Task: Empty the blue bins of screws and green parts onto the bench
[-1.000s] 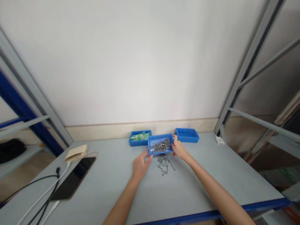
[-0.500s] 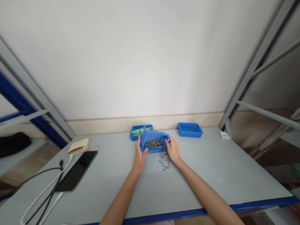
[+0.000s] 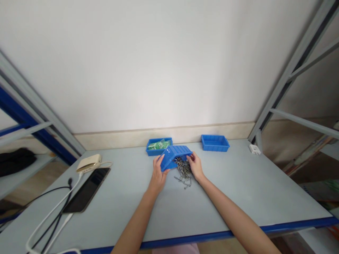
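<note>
A small blue plastic bin is held tipped steeply toward the person, its open side facing down and forward, just above the pale grey bench. The left hand is closed on the bin's left end, at about 9 o'clock of it; the right hand is closed on its right end, at about 3 o'clock. A heap of grey metal screws is seen spilling from the bin's mouth onto the bench between the two hands, at 6 o'clock of the bin.

The step in hand is judged to be the emptying of the bin. A fuller tilt would probably be called for next, so that any screws left inside slide out, with both grips kept firm.

At 11 o'clock of the tipped bin a second blue bin with green packets is set; at 2 o'clock an empty blue bin is placed. A dark phone and a cream power bank are laid at 9 o'clock.
</note>
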A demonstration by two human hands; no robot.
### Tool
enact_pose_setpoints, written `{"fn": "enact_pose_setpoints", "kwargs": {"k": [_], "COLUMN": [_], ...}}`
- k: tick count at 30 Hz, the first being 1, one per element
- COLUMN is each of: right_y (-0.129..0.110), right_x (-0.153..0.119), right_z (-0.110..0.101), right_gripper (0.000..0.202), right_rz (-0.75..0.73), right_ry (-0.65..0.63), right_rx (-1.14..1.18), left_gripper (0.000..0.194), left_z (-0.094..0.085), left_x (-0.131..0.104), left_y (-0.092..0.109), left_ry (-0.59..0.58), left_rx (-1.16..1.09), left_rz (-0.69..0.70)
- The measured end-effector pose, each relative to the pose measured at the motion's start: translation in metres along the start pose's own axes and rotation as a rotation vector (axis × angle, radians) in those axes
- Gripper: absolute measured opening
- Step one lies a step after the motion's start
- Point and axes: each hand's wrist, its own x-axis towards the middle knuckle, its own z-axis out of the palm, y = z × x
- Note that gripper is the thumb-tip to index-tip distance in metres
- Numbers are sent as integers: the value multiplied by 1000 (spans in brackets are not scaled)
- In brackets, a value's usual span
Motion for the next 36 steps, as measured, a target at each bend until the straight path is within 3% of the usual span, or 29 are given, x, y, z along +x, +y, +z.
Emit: {"fn": "enact_pose_setpoints", "kwargs": {"k": [14, 20, 23, 27, 30, 32, 34, 36], "right_y": [-10, -19, -26, -33, -40, -46, -52, -54], "right_x": [0, -3, -7, -20, -29, -30, -26, -15], "right_z": [0, 0, -2, 2, 12, 17, 16, 7], "right_gripper": [15, 24, 47, 85, 64, 35, 17, 18], "right_rz": [32, -5, -79, -270, -434, -494, -508, -487], "right_ry": [22, -8, -90, -256, -312, -234, -125, -53], "right_rx": [174, 168, 106, -210, -525, -628, -657, -648], "left_gripper": [56, 62, 65, 60, 59, 62, 65, 63], "left_z": [-2, -1, 4, 7, 5, 4, 5, 7], "left_x": [1, -3, -4, 1, 6, 8, 9, 8], "left_y": [1, -8, -3, 9, 11, 7, 4, 2], "left_ry": [-3, 78, 180, 340, 339, 287, 216, 122], "left_rx": [61, 57, -3, -151, -294, -334, -317, -305], "left_rz": [146, 165, 36, -369, -666, -760, -738, -646]}}
